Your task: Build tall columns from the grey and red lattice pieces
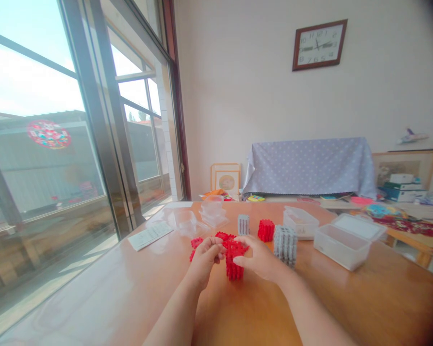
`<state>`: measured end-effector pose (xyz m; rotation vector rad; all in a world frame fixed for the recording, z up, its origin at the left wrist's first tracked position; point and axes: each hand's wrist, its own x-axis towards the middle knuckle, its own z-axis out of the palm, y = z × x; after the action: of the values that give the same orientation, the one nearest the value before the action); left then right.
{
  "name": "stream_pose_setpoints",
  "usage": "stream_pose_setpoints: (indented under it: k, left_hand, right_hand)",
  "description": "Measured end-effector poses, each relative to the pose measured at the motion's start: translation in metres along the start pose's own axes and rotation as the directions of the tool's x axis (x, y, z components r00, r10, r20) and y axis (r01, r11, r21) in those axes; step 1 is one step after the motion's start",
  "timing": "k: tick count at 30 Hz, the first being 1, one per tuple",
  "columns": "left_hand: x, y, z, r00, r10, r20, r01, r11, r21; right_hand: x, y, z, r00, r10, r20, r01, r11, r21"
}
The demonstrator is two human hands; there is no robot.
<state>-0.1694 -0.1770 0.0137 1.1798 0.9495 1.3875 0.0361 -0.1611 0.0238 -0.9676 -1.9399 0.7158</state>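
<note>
A red stack of notched plastic pieces (235, 270) stands upright on the wooden table in front of me. My right hand (257, 257) has thumb and fingers round its top right side. At the stack's left, my left hand (206, 259) is closed in a pinch; whatever lies between its fingertips is too small to make out. More red pieces (195, 243) show beside and behind the left hand, partly covered by it. Beyond my right hand stand a smaller red stack (266, 230), a small grey stack (243, 224) and a taller grey stack (286, 246).
At the right are a lidded clear plastic box (300, 223) and an open one (342, 246). Several clear plastic containers (212, 211) sit at the back left. Near the table's left edge lies a printed sheet (150, 235). Glass doors (94, 120) run along the left.
</note>
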Motion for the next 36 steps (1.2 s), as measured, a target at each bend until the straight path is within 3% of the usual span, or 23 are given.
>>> stream_pose_setpoints:
  k: [4, 10, 15, 17, 20, 27, 32, 36]
  left_hand:
    - [0.001, -0.003, -0.006, 0.997, -0.023, -0.08, 0.031, 0.995, 0.095]
    - [0.002, -0.011, -0.007, 0.996, -0.049, -0.077, 0.06, 0.989, 0.135]
    - [0.004, -0.018, -0.002, 0.97, -0.031, -0.241, 0.064, 0.989, 0.13]
    - [0.004, -0.021, 0.002, 0.957, -0.042, -0.288, 0.062, 0.996, 0.061]
    - [0.004, -0.024, 0.011, 0.949, -0.076, -0.306, 0.062, 0.997, -0.055]
    - [-0.012, -0.019, 0.036, 0.958, -0.182, -0.222, 0.148, 0.976, -0.161]
    - [-0.025, -0.007, 0.045, 0.957, -0.285, -0.057, 0.272, 0.948, -0.168]
    - [-0.026, -0.001, 0.047, 0.941, -0.336, -0.04, 0.327, 0.933, -0.151]
  right_hand:
    - [0.0, 0.014, 0.001, 0.999, 0.033, 0.03, -0.032, 0.999, -0.031]
    - [-0.003, 0.024, 0.005, 0.993, 0.087, 0.077, -0.083, 0.995, -0.06]
    - [0.001, 0.014, 0.005, 0.978, 0.206, 0.016, -0.204, 0.951, 0.233]
    - [0.004, 0.009, 0.009, 0.938, 0.34, -0.07, -0.286, 0.872, 0.398]
    - [0.006, 0.006, 0.02, 0.832, 0.526, -0.176, -0.331, 0.725, 0.604]
    - [0.004, 0.0, 0.046, 0.691, 0.706, -0.156, -0.376, 0.535, 0.757]
    - [0.002, -0.007, 0.05, 0.656, 0.754, -0.041, -0.438, 0.423, 0.793]
    - [0.0, -0.01, 0.053, 0.651, 0.759, 0.029, -0.472, 0.374, 0.799]
